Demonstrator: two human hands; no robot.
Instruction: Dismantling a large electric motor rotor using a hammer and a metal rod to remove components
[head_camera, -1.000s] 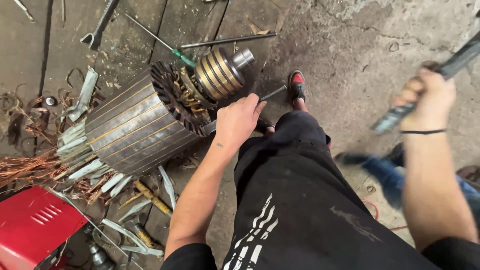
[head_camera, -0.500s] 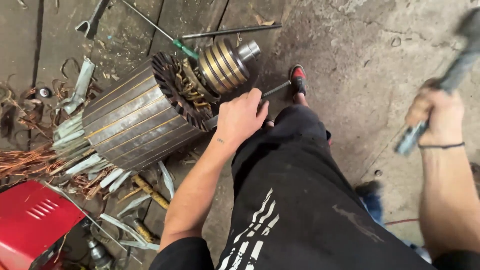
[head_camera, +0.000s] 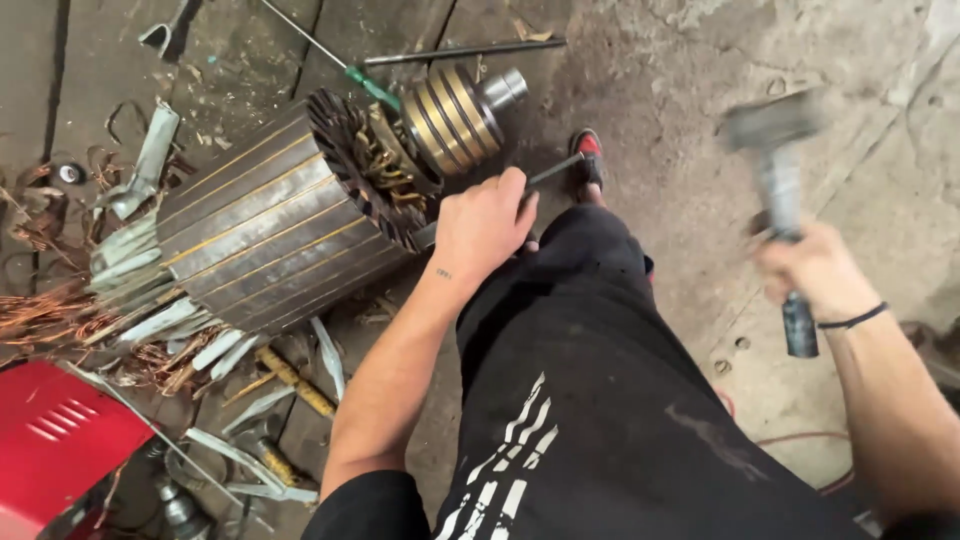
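Note:
A large grey motor rotor (head_camera: 270, 225) lies on its side on the floor, with copper windings and a ringed brass commutator (head_camera: 455, 115) at its right end. My left hand (head_camera: 480, 225) grips a thin metal chisel (head_camera: 555, 172) whose tip rests against the rotor's end. My right hand (head_camera: 815, 270) holds a hammer (head_camera: 775, 150) by its dark handle, head raised and blurred, to the right of the rotor.
Copper wire scraps (head_camera: 40, 310) and pale metal strips (head_camera: 150, 320) litter the floor left of the rotor. A red box (head_camera: 60, 440) sits at the lower left. A green-handled screwdriver (head_camera: 365, 85) and a long rod (head_camera: 460, 50) lie behind the rotor.
My right hand has swung the hammer from far right to upright, nearer the chisel. The left hand has stayed on the chisel at the rotor's end.

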